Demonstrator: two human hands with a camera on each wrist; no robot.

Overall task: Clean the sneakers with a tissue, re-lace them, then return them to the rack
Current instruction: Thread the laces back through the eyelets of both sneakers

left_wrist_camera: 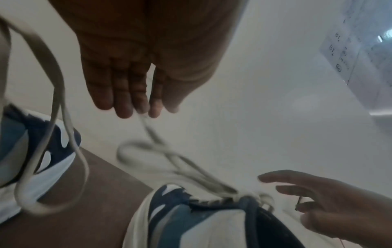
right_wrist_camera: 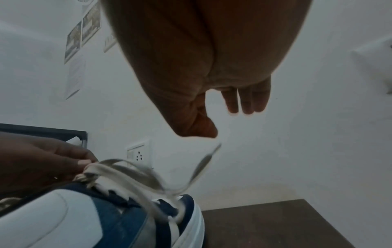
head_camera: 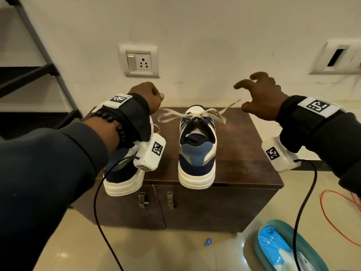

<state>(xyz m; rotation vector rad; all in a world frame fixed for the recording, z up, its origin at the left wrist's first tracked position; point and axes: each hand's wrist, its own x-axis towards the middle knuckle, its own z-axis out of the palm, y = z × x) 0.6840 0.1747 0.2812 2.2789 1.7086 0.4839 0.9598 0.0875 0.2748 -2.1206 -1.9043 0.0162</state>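
Note:
Two blue-and-white sneakers stand heel-toward-me on a dark wooden cabinet (head_camera: 244, 153). The right sneaker (head_camera: 197, 149) has a cream lace (head_camera: 195, 114) tied in a bow at its tongue. My left wrist hides most of the left sneaker (head_camera: 121, 175). My left hand (head_camera: 151, 98) is a fist up and left of the bow. In the left wrist view a blurred lace (left_wrist_camera: 152, 132) runs out from its fingertips (left_wrist_camera: 127, 104). My right hand (head_camera: 256, 98) hovers right of the bow, fingers spread and curled, with a loose lace end (head_camera: 237, 101) just off the thumb.
A wall socket (head_camera: 141, 63) sits behind the cabinet, a dark rack (head_camera: 29, 75) stands at the far left. On the floor lie a teal bag (head_camera: 283, 249), an orange cable (head_camera: 332, 212) and a small blue scrap (head_camera: 208, 242). Black wrist cables hang down.

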